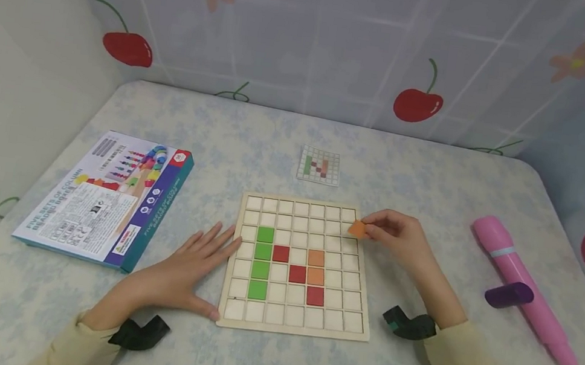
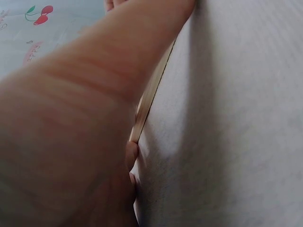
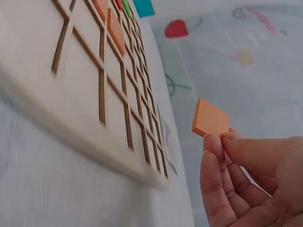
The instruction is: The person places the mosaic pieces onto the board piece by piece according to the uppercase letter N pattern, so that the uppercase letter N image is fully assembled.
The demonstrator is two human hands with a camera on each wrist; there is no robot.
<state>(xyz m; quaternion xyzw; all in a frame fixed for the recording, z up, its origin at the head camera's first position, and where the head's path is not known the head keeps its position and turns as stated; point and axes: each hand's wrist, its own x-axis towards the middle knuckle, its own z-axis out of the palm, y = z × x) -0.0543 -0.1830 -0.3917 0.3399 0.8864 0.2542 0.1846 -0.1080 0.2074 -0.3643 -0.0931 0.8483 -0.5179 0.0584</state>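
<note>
A wooden grid board (image 1: 293,330) lies flat on the table, with green tiles (image 1: 262,252) in one column, red tiles (image 1: 297,274) stepping diagonally, and two orange tiles (image 1: 316,258) stacked in another column. My right hand (image 1: 400,238) pinches a loose orange square tile (image 1: 357,229) above the board's upper right edge; the right wrist view shows the tile (image 3: 210,118) between thumb and fingertips. My left hand (image 1: 177,272) is spread out, its fingertips and thumb touching the board's left edge. In the left wrist view the forearm and palm hide most of the board.
A small printed pattern card (image 1: 319,165) lies behind the board. To the left is a flat boxed toy set (image 1: 110,196). At the right lies a pink stick-shaped object (image 1: 526,290) with a purple side handle. A dark strap piece (image 1: 139,332) sits at each wrist.
</note>
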